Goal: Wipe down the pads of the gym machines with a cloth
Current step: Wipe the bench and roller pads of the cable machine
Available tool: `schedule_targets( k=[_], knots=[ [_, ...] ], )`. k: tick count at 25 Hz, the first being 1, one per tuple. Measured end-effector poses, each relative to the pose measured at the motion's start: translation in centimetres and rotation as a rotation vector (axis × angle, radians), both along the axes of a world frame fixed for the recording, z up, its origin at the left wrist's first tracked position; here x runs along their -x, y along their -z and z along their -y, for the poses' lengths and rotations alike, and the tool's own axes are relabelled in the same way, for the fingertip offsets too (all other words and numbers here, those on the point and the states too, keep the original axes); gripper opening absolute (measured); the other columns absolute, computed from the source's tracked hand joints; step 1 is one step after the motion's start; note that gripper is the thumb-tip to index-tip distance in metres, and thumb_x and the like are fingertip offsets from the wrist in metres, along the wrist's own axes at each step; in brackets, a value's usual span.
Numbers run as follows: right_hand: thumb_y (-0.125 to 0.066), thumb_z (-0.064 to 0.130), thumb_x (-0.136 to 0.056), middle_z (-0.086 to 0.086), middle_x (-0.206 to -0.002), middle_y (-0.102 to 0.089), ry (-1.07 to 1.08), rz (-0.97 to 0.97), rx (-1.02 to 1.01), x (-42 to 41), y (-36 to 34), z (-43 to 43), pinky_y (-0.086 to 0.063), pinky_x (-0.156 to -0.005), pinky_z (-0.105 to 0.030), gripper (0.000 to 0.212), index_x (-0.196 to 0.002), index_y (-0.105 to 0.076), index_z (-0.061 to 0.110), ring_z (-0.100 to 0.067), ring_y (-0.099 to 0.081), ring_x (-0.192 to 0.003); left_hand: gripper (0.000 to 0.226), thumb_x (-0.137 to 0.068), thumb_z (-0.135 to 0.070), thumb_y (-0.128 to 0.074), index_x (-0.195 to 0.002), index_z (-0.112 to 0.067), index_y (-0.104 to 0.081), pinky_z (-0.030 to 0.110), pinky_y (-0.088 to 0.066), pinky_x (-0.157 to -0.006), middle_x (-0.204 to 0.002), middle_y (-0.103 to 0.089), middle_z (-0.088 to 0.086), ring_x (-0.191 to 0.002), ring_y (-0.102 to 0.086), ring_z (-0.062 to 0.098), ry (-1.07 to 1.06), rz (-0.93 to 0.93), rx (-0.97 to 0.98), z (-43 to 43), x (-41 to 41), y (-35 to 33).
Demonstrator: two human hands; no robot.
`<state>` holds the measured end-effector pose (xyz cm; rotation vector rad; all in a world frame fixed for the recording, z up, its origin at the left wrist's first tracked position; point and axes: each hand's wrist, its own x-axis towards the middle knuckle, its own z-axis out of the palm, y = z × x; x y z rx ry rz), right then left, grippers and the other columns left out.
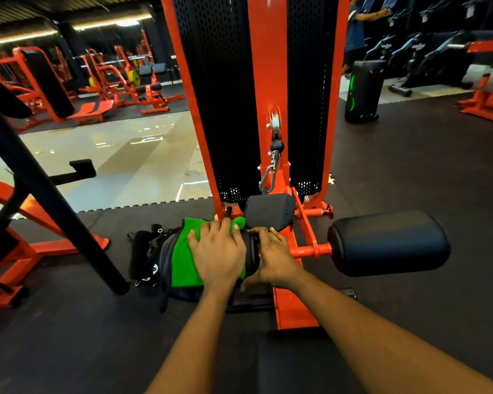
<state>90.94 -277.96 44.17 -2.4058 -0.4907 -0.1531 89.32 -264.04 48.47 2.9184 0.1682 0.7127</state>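
Black rubber flooring (410, 166) and orange machines form the setting. Left hand (218, 251), fingers flat and spread, presses the green cloth (182, 260) onto the left roller pad (251, 251), at the left side of the orange frame (293, 302). Right hand (271, 257) curls round that pad's inner end. Both forearms reach forward and down. Cloth: apparently soft, light, prone to bunching; best driven under the palm. Pad: apparently cushioned, likely to spin; best held at its end. Right roller pad (387, 243) lies uncovered.
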Motion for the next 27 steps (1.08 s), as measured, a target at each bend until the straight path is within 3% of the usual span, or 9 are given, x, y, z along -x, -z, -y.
schedule_targets(
  k=[3,5,8,11,15,18,21,24,27],
  knots=[
    [-0.083,0.076,-0.030,-0.001,-0.139,-0.051,0.013,-0.010,0.037,0.3,-0.5,0.2,-0.008,-0.119,-0.028,0.136,-0.143,-0.031,0.020,-0.023,-0.039,-0.139,0.042,-0.097,-0.038,-0.035,-0.117,-0.021,-0.067,0.050,-0.032,-0.106,-0.118,-0.070,0.011,-0.113,-0.059,0.031,-0.046,-0.273,0.027,-1.9,-3.1,-3.0],
    [-0.088,0.071,-0.035,-0.005,-0.145,-0.047,0.013,-0.033,0.053,0.5,-0.8,0.3,-0.006,-0.120,-0.029,0.138,-0.148,-0.028,0.019,-0.027,-0.031,-0.143,0.043,-0.097,-0.038,-0.035,-0.118,-0.020,-0.067,0.049,-0.032,-0.106,-0.120,-0.069,0.013,-0.114,-0.059,0.032,-0.044,-0.322,0.075,-2.5,-3.8,-3.7],
    [-0.087,0.072,-0.041,-0.003,-0.155,-0.039,-0.001,-0.020,0.101,0.3,-0.5,0.2,-0.005,-0.124,-0.036,0.143,-0.157,-0.019,0.023,-0.028,-0.024,-0.149,0.040,-0.099,-0.041,-0.038,-0.121,-0.023,-0.066,0.049,-0.032,-0.109,-0.123,-0.069,0.004,-0.119,-0.057,0.028,0.010,-0.059,0.013,-3.2,-0.7,-0.7],
    [-0.084,0.075,-0.041,0.002,-0.155,-0.038,-0.007,0.021,0.113,0.2,0.0,0.0,-0.005,-0.125,-0.039,0.140,-0.156,-0.022,0.024,-0.023,-0.030,-0.147,0.040,-0.097,-0.040,-0.046,-0.130,-0.025,-0.063,0.049,-0.027,-0.113,-0.135,-0.062,-0.003,-0.132,-0.049,0.024,0.160,0.165,0.024,-5.0,2.8,2.4],
    [-0.087,0.070,-0.042,0.001,-0.153,-0.041,-0.016,0.028,0.100,0.5,-0.4,0.2,-0.004,-0.125,-0.038,0.137,-0.155,-0.026,0.023,-0.023,-0.031,-0.146,0.037,-0.099,-0.042,-0.039,-0.120,-0.025,-0.065,0.047,-0.038,-0.099,-0.120,-0.069,0.008,-0.116,-0.056,0.032,0.002,-0.087,-0.033,-6.7,-0.9,-1.4],
    [-0.089,0.067,-0.046,0.002,-0.154,-0.040,-0.015,0.027,0.090,0.8,-0.9,0.4,-0.002,-0.123,-0.035,0.133,-0.155,-0.025,0.024,-0.021,-0.030,-0.145,0.044,-0.100,-0.045,-0.037,-0.133,-0.028,-0.060,0.048,-0.040,-0.102,-0.132,-0.062,0.017,-0.120,-0.056,0.040,-0.070,-0.381,0.173,-8.3,-3.8,-4.2],
    [-0.089,0.067,-0.045,0.002,-0.153,-0.041,-0.014,0.046,0.097,0.8,-0.6,0.1,-0.003,-0.124,-0.037,0.133,-0.154,-0.025,0.025,-0.021,-0.031,-0.145,0.040,-0.099,-0.040,-0.039,-0.122,-0.021,-0.065,0.050,-0.042,-0.100,-0.121,-0.068,0.014,-0.115,-0.058,0.037,-0.093,-0.138,0.076,-8.0,-1.8,-1.8],
    [-0.090,0.066,-0.041,0.000,-0.150,-0.044,-0.014,0.055,0.100,0.7,-0.2,0.0,-0.003,-0.124,-0.037,0.135,-0.153,-0.027,0.022,-0.021,-0.036,-0.142,0.041,-0.096,-0.037,-0.045,-0.127,-0.019,-0.063,0.049,-0.022,-0.117,-0.135,-0.061,0.004,-0.133,-0.047,0.029,-0.061,0.222,0.136,-5.6,2.6,3.3],
    [-0.090,0.065,-0.049,-0.005,-0.156,-0.038,-0.072,-0.041,0.135,0.4,-1.3,0.2,-0.003,-0.124,-0.037,0.137,-0.157,-0.021,0.017,-0.027,-0.028,-0.148,0.044,-0.095,-0.040,-0.045,-0.131,-0.022,-0.061,0.050,-0.023,-0.114,-0.141,-0.057,-0.001,-0.139,-0.042,0.025,-0.018,0.264,0.175,-6.0,3.0,3.7]
  ],
)
